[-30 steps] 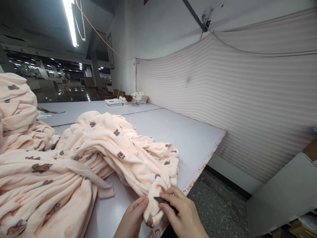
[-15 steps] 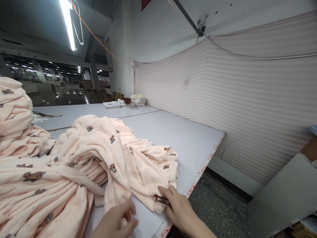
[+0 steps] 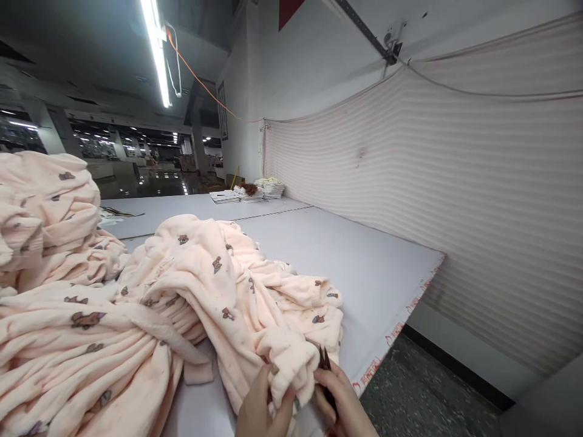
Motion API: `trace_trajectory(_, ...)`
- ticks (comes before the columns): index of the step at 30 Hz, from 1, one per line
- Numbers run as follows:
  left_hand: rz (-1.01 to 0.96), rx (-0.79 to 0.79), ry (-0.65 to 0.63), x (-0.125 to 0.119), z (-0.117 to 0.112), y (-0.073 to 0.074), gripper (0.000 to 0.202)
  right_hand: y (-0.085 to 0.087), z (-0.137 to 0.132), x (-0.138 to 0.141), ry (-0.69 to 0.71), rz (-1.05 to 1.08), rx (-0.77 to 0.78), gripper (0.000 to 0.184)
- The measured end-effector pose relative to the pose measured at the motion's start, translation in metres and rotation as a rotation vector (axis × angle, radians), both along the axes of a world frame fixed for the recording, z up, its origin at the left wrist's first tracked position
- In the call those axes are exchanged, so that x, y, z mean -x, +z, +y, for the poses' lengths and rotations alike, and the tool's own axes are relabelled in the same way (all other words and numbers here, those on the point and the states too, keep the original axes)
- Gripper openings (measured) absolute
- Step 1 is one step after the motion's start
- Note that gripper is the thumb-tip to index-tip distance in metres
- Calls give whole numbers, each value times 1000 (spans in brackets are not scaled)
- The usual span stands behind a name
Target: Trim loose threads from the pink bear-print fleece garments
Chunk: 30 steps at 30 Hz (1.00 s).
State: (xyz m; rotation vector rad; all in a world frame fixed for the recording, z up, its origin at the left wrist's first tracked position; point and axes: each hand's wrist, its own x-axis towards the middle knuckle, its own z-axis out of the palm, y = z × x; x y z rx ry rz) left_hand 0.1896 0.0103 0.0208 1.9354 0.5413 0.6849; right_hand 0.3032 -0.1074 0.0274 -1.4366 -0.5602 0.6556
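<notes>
My left hand (image 3: 260, 405) pinches the gathered end of a pale peach fleece garment (image 3: 277, 291) printed with small brown bears. That end is lifted and bunched near the table's front edge. My right hand (image 3: 346, 403) is closed around dark thread snips (image 3: 325, 359), whose points stick up beside the bunched fabric. The right fingers are close against the cloth; whether they also grip it I cannot tell. Folds of the garment spread to the left over the tabletop.
A tall heap of the same fleece (image 3: 59, 212) stands at the left. The grey table (image 3: 364, 261) ends at a taped right edge. Stacks of white pieces (image 3: 271, 188) lie at the far end. A striped cloth (image 3: 455, 164) hangs along the wall.
My left hand has moved right and taken hold of the fabric end, which is now lifted and bunched. The snips have turned from lying sideways to pointing up. The view has shifted left.
</notes>
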Motion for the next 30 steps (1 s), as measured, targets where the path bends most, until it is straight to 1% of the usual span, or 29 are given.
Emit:
trace_trajectory(1, -20, -38, 42, -2, -2, -4, 32, 2, -2, 0, -62, -17, -37, 28)
trace_trajectory(2, -25, -69, 72, -3, -4, -7, 32, 5, -3, 0, -123, -65, -71, 36)
trace_trajectory(3, -24, -91, 88, -3, -5, -8, 32, 9, -3, 0, -173, -148, -92, 44)
trace_trajectory(4, -18, -107, 99, -3, -6, -9, 31, 14, -4, 0, -200, -256, -95, 46)
trace_trajectory(5, -13, -123, 111, -1, -7, -8, 28, 19, -3, -1, -198, -372, -71, 40)
trace_trajectory(7, -13, -174, 156, 2, -6, -2, 22, 26, -3, -2, -152, -570, 20, 19)
trace_trajectory(8, -23, -209, 191, 4, -6, 1, 22, 28, -4, -2, -142, -647, 58, 11)
trace_trajectory(9, -42, -249, 223, 6, -5, 5, 25, 29, -4, -2, -145, -712, 80, 9)
trace_trajectory(11, -103, -335, 241, 10, -3, 11, 33, 29, -7, -2, -166, -815, 92, 14)
trace_trajectory(13, -163, -407, 216, 12, -1, 14, 33, 29, -8, 0, -170, -876, 94, 17)
trace_trajectory(15, -191, -418, 196, 13, -2, 17, 31, 31, -6, 1, -149, -887, 125, 22)
trace_trajectory(16, -190, -389, 203, 14, -3, 18, 30, 32, -5, 2, -137, -882, 145, 27)
trace_trajectory(18, -171, -281, 236, 15, -6, 21, 30, 34, 0, 2, -106, -867, 161, 31)
trace_trajectory(20, -157, -115, 222, 16, -8, 25, 34, 35, 5, 0, -98, -862, 123, 28)
trace_trajectory(21, -155, -5, 174, 16, -8, 27, 35, 36, 7, -1, -112, -866, 88, 25)
trace_trajectory(23, -140, 291, 5, 15, -5, 31, 35, 37, 11, -4, -180, -877, 47, 19)
trace_trajectory(24, -125, 462, -82, 14, -2, 32, 37, 38, 11, -5, -212, -883, 57, 15)
trace_trajectory(25, -110, 625, -144, 12, 1, 32, 39, 40, 11, -6, -225, -890, 86, 11)
trace_trajectory(26, -101, 761, -178, 9, 4, 32, 41, 42, 10, -7, -215, -896, 128, 8)
trace_trajectory(27, -103, 860, -188, 7, 8, 32, 43, 44, 8, -8, -182, -902, 170, 6)
trace_trajectory(28, -117, 921, -182, 5, 11, 32, 44, 46, 5, -9, -132, -905, 199, 5)
trace_trajectory(29, -136, 949, -174, 3, 14, 32, 44, 47, 2, -10, -68, -903, 216, 4)
trace_trajectory(30, -150, 962, -171, 1, 16, 32, 44, 49, -2, -10, -1, -897, 219, 8)
